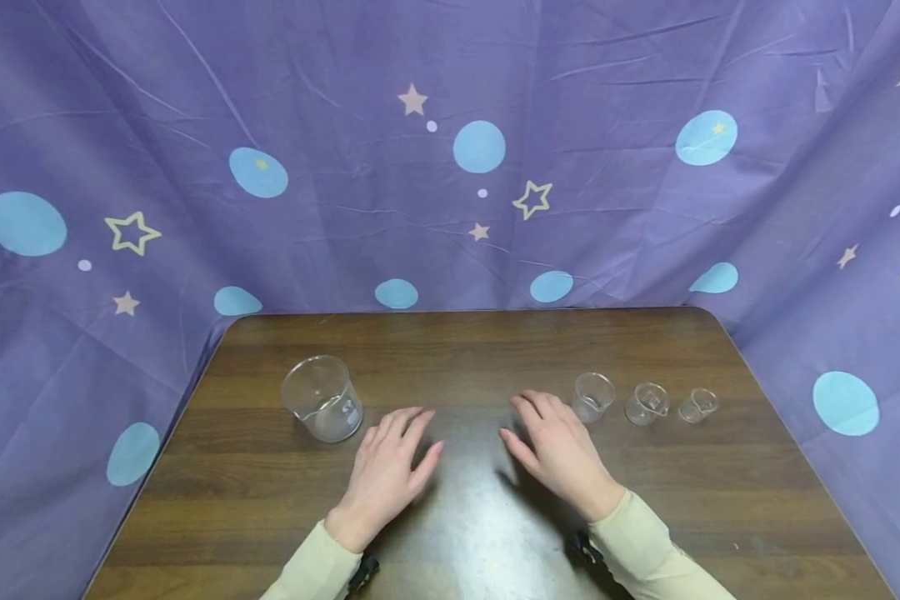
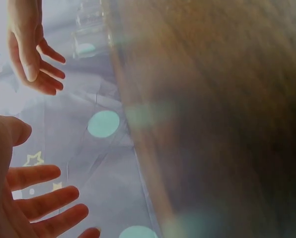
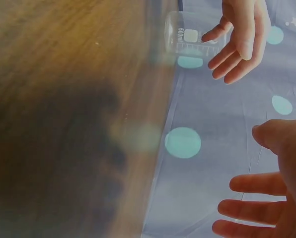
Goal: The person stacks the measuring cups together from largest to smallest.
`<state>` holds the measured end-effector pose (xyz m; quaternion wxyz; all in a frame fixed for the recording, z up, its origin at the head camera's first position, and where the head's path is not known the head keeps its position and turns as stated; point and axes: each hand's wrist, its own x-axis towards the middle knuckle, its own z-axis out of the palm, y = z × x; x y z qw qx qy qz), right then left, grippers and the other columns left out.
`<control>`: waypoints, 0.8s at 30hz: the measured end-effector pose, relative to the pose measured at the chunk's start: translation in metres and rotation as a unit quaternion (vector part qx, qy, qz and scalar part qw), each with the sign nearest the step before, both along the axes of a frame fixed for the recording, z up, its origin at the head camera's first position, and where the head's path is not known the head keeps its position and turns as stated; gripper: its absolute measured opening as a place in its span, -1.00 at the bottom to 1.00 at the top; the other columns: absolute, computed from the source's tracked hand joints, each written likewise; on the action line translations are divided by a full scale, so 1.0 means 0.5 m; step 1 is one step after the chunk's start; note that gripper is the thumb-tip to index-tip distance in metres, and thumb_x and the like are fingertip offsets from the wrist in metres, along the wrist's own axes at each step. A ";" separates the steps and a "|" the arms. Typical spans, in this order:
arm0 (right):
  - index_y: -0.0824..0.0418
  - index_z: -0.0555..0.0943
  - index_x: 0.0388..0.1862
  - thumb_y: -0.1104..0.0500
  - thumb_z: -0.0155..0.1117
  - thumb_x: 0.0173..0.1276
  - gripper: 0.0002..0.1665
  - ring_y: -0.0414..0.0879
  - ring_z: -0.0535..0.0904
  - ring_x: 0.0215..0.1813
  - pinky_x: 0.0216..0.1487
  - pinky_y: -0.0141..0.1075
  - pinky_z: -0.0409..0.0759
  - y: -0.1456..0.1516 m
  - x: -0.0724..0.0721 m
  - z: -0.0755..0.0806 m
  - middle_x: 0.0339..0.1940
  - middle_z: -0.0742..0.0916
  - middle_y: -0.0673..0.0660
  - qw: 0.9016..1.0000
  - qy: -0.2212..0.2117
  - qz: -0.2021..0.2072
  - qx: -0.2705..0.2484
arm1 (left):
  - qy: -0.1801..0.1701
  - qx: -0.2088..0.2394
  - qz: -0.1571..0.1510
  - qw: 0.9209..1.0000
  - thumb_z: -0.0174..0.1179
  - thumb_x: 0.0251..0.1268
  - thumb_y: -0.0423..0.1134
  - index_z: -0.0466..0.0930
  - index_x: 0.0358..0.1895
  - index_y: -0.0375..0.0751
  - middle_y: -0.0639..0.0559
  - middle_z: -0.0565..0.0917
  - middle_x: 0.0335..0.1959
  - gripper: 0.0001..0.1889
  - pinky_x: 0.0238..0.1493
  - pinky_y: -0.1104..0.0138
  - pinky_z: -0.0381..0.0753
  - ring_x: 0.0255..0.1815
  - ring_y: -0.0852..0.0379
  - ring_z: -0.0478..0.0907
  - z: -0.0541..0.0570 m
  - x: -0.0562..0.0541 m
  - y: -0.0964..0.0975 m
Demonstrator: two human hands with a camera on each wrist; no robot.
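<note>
Risk lay closest to the right hand point(image 1: 562, 454), which hovered over the brown table point(image 1: 465, 350) with its fingers loosely spread and nothing between them. The nearest small beaker point(image 1: 593, 400) stood upright just beside its knuckles; in the head view the two nearly overlapped, and whether they touched could not be told. An outward sweep of that hand would probably have knocked this beaker into the middle beaker point(image 1: 647, 406), and that one into the smallest beaker point(image 1: 698, 407), since the three stood in a row with narrow gaps. Such small, clear glass seemed likely to tip easily, and its faint outline against the wood could have caused a misjudged reach.

The left hand point(image 1: 386, 471) was spread too, its thumb well apart from the fingers, gripping nothing. The large beaker point(image 1: 322, 400), printed with white markings, stood upright just beyond it to the left. Its wide mouth and smooth wall appeared to call for a broad grip; a pinch on one side of the rim might have let it swing or slip. A careless nudge from the backs of the fingers could have slid it toward the table's left edge. Glare on the tabletop between the hands might also have made a clear vessel hard to see there.
</note>
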<state>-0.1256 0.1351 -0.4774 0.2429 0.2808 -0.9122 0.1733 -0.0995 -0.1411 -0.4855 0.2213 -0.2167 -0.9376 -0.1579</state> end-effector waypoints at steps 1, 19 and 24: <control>0.32 0.64 0.14 -0.08 0.36 0.39 -0.44 0.21 0.66 0.10 0.15 0.10 0.67 -0.003 -0.002 0.002 0.09 0.72 0.28 1.000 -0.001 0.003 0.003 | 0.005 0.001 0.002 1.000 0.26 0.42 0.03 0.65 0.23 -0.15 -0.09 0.68 0.16 -0.54 -0.10 0.05 0.68 0.15 -0.10 0.62 0.001 0.000 -0.003; 0.27 0.65 0.14 -0.06 0.38 0.42 -0.50 0.14 0.67 0.09 0.09 0.03 0.72 -0.073 -0.033 0.030 0.08 0.73 0.22 0.999 -0.008 0.043 0.022 | 0.086 0.064 -0.002 0.994 0.21 0.40 -0.11 0.72 0.01 -0.23 -0.10 0.75 -0.12 -0.70 -0.20 0.04 0.78 -0.13 -0.09 0.71 0.011 0.007 -0.061; 0.25 0.64 0.16 -0.05 0.35 0.45 -0.52 0.12 0.67 0.09 0.09 0.01 0.72 -0.092 -0.042 0.028 0.09 0.72 0.20 0.998 -0.008 0.052 0.035 | 0.093 0.080 0.001 0.992 0.17 0.44 -0.12 0.73 -0.03 -0.25 -0.09 0.76 -0.13 -0.71 -0.24 0.06 0.79 -0.14 -0.07 0.73 0.010 0.010 -0.080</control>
